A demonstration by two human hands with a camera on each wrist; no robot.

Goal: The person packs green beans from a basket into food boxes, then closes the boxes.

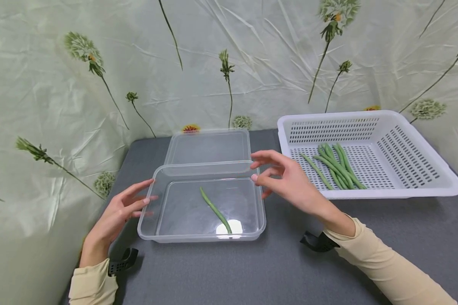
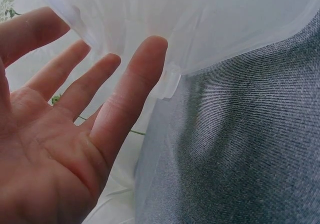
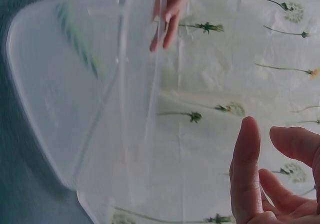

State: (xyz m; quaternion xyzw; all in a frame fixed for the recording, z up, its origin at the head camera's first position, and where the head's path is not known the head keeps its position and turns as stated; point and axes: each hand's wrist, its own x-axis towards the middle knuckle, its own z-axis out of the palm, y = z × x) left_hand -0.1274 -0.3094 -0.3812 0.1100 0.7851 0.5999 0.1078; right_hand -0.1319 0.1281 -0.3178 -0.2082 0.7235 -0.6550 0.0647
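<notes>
A clear plastic container [image 1: 210,207] sits on the grey cloth with one green bean [image 1: 216,209] lying slantwise in it. At its left side is my left hand [image 1: 120,216], its fingers spread and loosely bent right at the wall. In the left wrist view the thumb [image 2: 132,92] overlaps the container's side, and the palm holds nothing. My right hand [image 1: 280,180] hovers by the right rim, fingers relaxed and thumb apart from the forefinger. Nothing lies between the fingers [image 3: 245,169] in the right wrist view.
Behind the container lies a clear flat lid [image 1: 210,146]. A white perforated basket [image 1: 412,192] stands at the right with several green beans [image 1: 337,169] on its floor. Flower-printed sheeting [image 1: 198,84] hangs behind and left of the grey table [image 1: 233,275].
</notes>
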